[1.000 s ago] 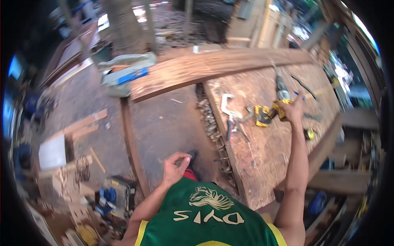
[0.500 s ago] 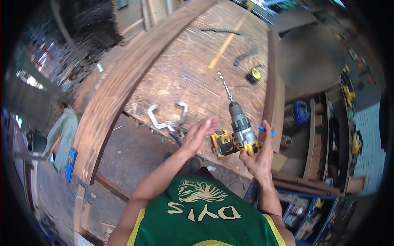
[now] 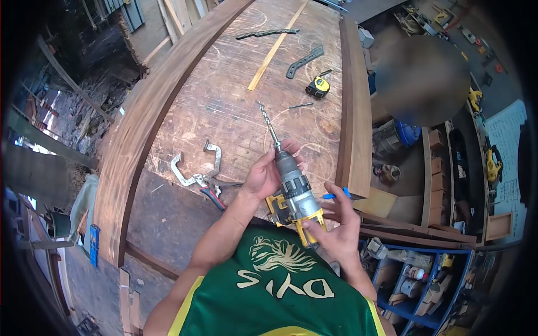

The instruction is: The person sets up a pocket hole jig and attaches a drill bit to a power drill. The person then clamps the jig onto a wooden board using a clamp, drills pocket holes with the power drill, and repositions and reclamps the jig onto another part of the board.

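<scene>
Drill (image 3: 300, 196) at the near edge of the bench (image 3: 235, 120): probably heavy, rigid; best held where my left hand (image 3: 262, 178) cups its chuck (image 3: 289, 166), right hand (image 3: 342, 235) its body (image 3: 306, 208).

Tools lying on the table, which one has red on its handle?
The silver clamp, lying nearest the left hand. The tape measure is yellow and black, and the two long dark pieces show no red.
</scene>
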{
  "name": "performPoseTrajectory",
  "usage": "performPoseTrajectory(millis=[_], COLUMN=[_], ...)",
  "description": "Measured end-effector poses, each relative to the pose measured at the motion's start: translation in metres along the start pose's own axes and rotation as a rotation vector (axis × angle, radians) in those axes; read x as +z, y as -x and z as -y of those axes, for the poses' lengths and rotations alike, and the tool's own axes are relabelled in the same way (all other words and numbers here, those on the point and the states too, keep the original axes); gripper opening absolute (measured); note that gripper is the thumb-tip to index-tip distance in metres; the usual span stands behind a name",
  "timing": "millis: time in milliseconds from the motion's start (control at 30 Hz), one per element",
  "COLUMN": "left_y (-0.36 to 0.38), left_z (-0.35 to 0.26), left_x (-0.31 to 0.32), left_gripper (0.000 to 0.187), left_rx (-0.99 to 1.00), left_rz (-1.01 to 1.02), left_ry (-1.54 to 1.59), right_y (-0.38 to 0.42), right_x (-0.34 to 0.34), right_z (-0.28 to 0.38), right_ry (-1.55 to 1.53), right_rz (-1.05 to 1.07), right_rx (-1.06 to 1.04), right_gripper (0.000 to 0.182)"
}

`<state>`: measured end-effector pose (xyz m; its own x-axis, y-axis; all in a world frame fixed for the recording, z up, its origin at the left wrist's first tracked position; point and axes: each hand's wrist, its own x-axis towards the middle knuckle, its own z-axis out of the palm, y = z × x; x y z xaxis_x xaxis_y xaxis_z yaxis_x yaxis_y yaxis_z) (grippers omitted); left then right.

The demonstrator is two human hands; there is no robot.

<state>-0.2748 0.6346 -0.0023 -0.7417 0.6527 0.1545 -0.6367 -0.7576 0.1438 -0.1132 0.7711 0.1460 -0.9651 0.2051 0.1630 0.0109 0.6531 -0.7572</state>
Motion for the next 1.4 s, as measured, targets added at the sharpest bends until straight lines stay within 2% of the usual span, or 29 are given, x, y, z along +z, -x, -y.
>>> performPoseTrajectory(millis=[33, 67, 200, 333, 400, 433, 500, 633, 767, 867, 967, 1033, 1167, 1233, 1300, 1367, 1400], left_y=[-0.002, -0.004, -0.010, -0.010, -0.012, -0.012, -0.004, -0.001, -0.002, -0.001, 0.003, 0.003, 0.003, 0.003, 0.005, 0.005, 0.006], left_z=[0.000, -0.001, 0.001, -0.002, -0.004, -0.003, 0.000, -0.008, -0.011, -0.012, -0.014, -0.014, -0.019, -0.015, -0.008, -0.004, -0.004], left_x=[-0.003, -0.007, -0.015, -0.009, -0.006, -0.006, -0.005, -0.002, 0.000, 0.000, -0.004, -0.015, -0.009, -0.009, -0.008, -0.005, -0.003], left_gripper=[0.050, 0.048, 0.039, 0.035, 0.035, 0.035, 0.035, 0.039, 0.043, 0.043, 0.042, 0.042, 0.041, 0.041, 0.040, 0.041, 0.041], left_rx=[0.019, 0.032, 0.041, 0.053, 0.057, 0.068, 0.072, 0.061, 0.016, 0.025, 0.041, 0.020, -0.055, -0.040, -0.035, 0.013, 0.020], left_rz=[0.039, 0.025, 0.023, 0.014, 0.013, -0.042, -0.121, -0.119, -0.099, 0.019, 0.027, 0.056, 0.086, 0.109, 0.133, 0.075, 0.077], left_ry=[0.037, 0.039, 0.092, 0.040, 0.028, 0.017, 0.023, 0.010, 0.006, 0.074, 0.022, 0.028, 0.102, 0.112, 0.126, 0.049, 0.057], right_y=[-0.005, -0.011, -0.047, -0.082, -0.107, -0.122, -0.140, -0.154, -0.162, -0.167, -0.168, -0.169, -0.171, -0.169, -0.173, -0.175, -0.176], right_x=[-0.005, -0.008, -0.021, -0.004, 0.000, 0.002, 0.010, 0.027, 0.043, 0.047, 0.053, 0.056, 0.057, 0.060, 0.064, 0.065, 0.065], right_z=[-0.011, -0.018, -0.027, -0.017, -0.009, -0.007, -0.007, -0.003, 0.011, 0.016, 0.018, 0.022, 0.037, 0.046, 0.053, 0.060, 0.064], right_ry=[-0.092, -0.129, -0.169, -0.374, -0.336, -0.329, -0.244, -0.138, -0.003, 0.095, 0.018, 0.098, 0.244, 0.423, 0.487, 0.550, 0.561], right_rz=[-0.046, -0.107, 0.032, 0.043, 0.181, 0.189, 0.344, 0.458, 0.447, 0.468, 0.463, 0.429, 0.447, 0.421, 0.453, 0.483, 0.507], right_rx=[-0.075, -0.118, -0.188, -0.091, -0.026, -0.027, -0.007, -0.048, -0.123, -0.096, -0.006, -0.085, -0.102, -0.304, -0.297, -0.296, -0.218], right_gripper=[0.061, 0.036, 0.022, 0.025, 0.025, 0.025, 0.025, 0.019, 0.017, 0.015, 0.013, 0.013, 0.012, 0.013, 0.013, 0.014, 0.015])
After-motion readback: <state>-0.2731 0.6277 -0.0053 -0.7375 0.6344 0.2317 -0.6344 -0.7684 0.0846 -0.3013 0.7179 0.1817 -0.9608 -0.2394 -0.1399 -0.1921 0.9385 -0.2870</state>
